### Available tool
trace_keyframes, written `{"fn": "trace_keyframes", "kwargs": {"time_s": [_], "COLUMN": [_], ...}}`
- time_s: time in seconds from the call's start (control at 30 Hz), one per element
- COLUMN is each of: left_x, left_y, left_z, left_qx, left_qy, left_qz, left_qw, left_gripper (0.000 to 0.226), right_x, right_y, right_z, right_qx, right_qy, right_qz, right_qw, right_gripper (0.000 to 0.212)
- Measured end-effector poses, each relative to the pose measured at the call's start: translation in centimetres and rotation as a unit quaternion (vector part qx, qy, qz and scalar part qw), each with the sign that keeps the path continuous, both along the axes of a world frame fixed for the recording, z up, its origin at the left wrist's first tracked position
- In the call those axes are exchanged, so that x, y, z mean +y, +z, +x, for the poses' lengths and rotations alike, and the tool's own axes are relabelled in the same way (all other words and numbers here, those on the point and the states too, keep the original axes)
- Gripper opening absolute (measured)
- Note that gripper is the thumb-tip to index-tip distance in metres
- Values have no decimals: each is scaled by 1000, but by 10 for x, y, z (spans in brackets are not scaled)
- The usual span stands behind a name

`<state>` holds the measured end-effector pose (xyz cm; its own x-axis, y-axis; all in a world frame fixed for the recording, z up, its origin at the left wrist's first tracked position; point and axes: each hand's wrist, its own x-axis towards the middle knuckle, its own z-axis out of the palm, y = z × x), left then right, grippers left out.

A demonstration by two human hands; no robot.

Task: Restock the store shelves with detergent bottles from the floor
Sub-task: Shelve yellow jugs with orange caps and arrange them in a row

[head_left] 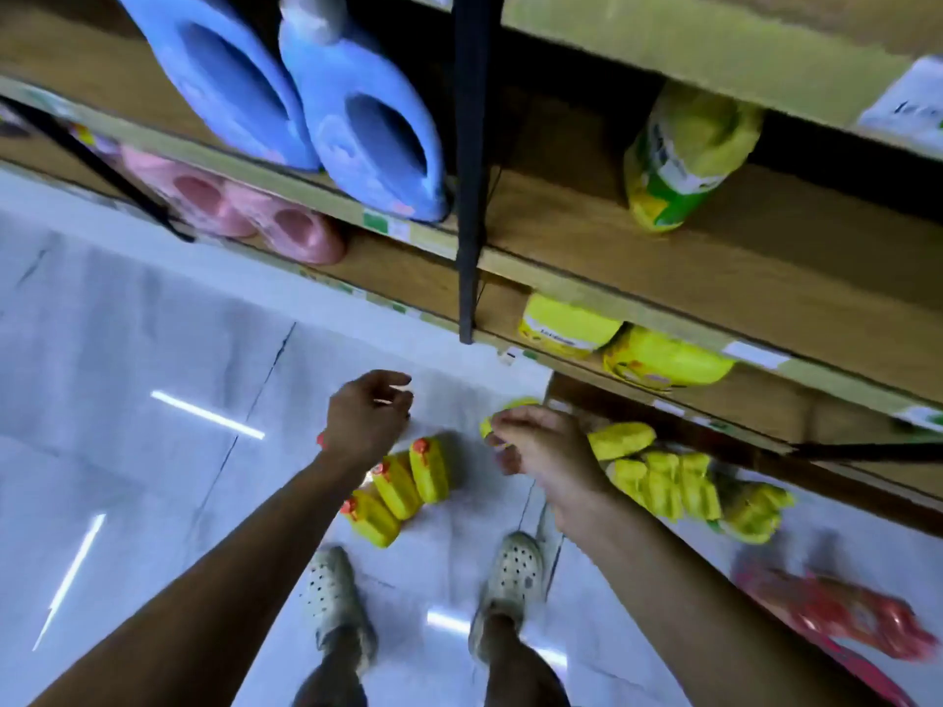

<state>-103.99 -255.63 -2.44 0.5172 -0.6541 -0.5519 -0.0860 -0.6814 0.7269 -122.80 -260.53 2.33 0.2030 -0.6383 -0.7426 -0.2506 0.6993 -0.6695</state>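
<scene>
Three yellow detergent bottles with orange caps point(395, 484) stand in a row on the white floor between my hands. More yellow bottles point(673, 482) lie in a cluster by the foot of the shelf. My left hand point(370, 415) hangs above the floor with its fingers apart and nothing in it. My right hand point(541, 446) has loosely curled fingers. One yellow bottle point(513, 404) peeks out behind its fingertips and looks to be on the floor below. Two yellow bottles point(663, 359) lie on the low shelf, and a yellow-green one point(684, 160) is on the shelf above.
Wooden shelves point(587, 237) with a black upright post point(469, 196) hold large blue jugs point(357, 109) and pink jugs point(265, 216). A red package point(847, 609) lies on the floor at right. My feet in pale clogs point(513, 568) stand just behind the bottles.
</scene>
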Motion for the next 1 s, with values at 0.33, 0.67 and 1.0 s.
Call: {"fn": "trace_keyframes", "kwargs": {"time_s": [0.33,0.67,1.0], "left_x": [128,169,217], "left_y": [-254,-390,-423], "left_z": [104,136,135], "left_qx": [33,16,43], "left_qy": [-14,-177,-161], "left_qz": [229,236,215], "left_qw": [973,955,962], "left_gripper": [23,34,64], "right_x": [125,210,226], "right_y": [-283,-437,-462], "right_z": [113,196,196], "right_qx": [134,260,271], "right_qy": [121,282,238], "right_qz": [129,44,-39], "right_qw": [975,922,932], "right_gripper": [14,33,47]}}
